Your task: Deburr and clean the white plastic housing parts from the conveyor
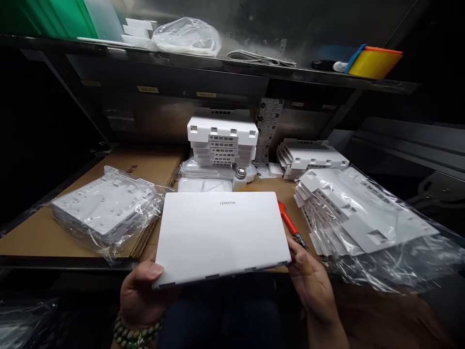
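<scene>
I hold a flat white plastic cover point(221, 235) with grey lettering printed upside down on it, level over the front edge of the bench. My left hand point(140, 293), with a green bead bracelet on the wrist, grips its near left corner, thumb on top. My right hand point(308, 276) grips the near right corner, fingers curled under it. A red-handled screwdriver point(290, 224) lies on the bench just beyond my right hand, partly hidden by the cover.
White plastic parts in clear bags lie at left point(107, 208) and right point(363, 218). Stacks of white housings stand behind point(222, 140) and at back right point(312, 157). Flat cardboard point(152, 165) covers the bench. A shelf above holds a plastic bag point(187, 36) and a yellow bin point(374, 63).
</scene>
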Demonstrator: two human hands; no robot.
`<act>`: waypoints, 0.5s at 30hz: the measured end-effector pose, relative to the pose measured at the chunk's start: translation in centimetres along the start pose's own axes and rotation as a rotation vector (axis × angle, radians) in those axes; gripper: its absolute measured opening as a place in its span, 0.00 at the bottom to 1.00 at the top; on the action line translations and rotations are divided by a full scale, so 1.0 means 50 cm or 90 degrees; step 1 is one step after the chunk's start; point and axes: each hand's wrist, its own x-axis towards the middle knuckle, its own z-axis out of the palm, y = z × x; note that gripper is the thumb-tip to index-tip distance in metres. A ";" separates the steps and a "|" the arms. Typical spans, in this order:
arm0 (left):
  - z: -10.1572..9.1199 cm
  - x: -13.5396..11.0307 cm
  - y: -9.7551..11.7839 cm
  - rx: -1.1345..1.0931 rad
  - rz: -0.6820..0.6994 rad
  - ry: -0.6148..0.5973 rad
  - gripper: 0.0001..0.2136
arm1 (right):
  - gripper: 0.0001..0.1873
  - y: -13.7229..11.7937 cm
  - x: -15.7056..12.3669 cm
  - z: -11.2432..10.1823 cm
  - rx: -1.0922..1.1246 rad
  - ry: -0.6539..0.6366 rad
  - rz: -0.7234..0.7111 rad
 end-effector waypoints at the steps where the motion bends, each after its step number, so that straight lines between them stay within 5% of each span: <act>1: -0.001 0.001 -0.001 -0.024 -0.001 -0.037 0.27 | 0.24 -0.001 -0.005 0.000 0.003 -0.012 0.004; 5: -0.011 0.005 -0.003 -0.123 -0.019 -0.198 0.26 | 0.22 -0.015 -0.014 0.008 -0.032 -0.004 -0.002; 7: -0.018 0.007 -0.002 -0.140 -0.023 -0.218 0.25 | 0.22 -0.025 -0.012 0.014 -0.025 -0.017 -0.008; 15: -0.051 0.003 -0.002 0.013 0.017 -0.026 0.08 | 0.21 -0.041 -0.007 0.032 0.030 -0.043 -0.029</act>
